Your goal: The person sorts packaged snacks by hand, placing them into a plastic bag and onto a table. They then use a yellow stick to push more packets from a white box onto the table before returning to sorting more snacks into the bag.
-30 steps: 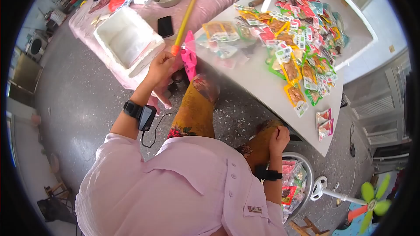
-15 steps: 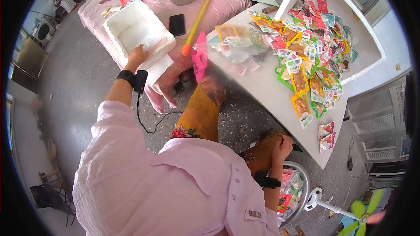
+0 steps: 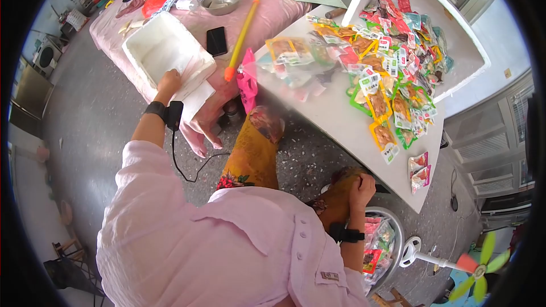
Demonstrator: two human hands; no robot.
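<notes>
My left hand (image 3: 169, 83) reaches over the near wall of a white foam box (image 3: 196, 71) at the upper left, its fingers bent together inside; what they hold is too small to make out. Something thin and clear lies near the fingertips. On my knee, beside the table's edge, my right hand (image 3: 362, 191) rests with its fingers curled in and nothing visible in them. Many small sealed food packets (image 3: 377, 102) are heaped on the white table (image 3: 341, 119) and spill from a large white foam container (image 3: 463, 82).
A pink-covered bed (image 3: 114, 34) holds a black phone (image 3: 216, 41), a metal bowl (image 3: 221, 2) and a yellow stick (image 3: 244, 34). A pink bag (image 3: 247, 82) hangs at the table corner. By my right arm stand a metal basin (image 3: 398, 239) of packets and a fan (image 3: 479, 270).
The view has shifted slightly, so the bed, box and table appear further left. My left hand remains at the box and my right hand on my knee. The fan blades have turned.
</notes>
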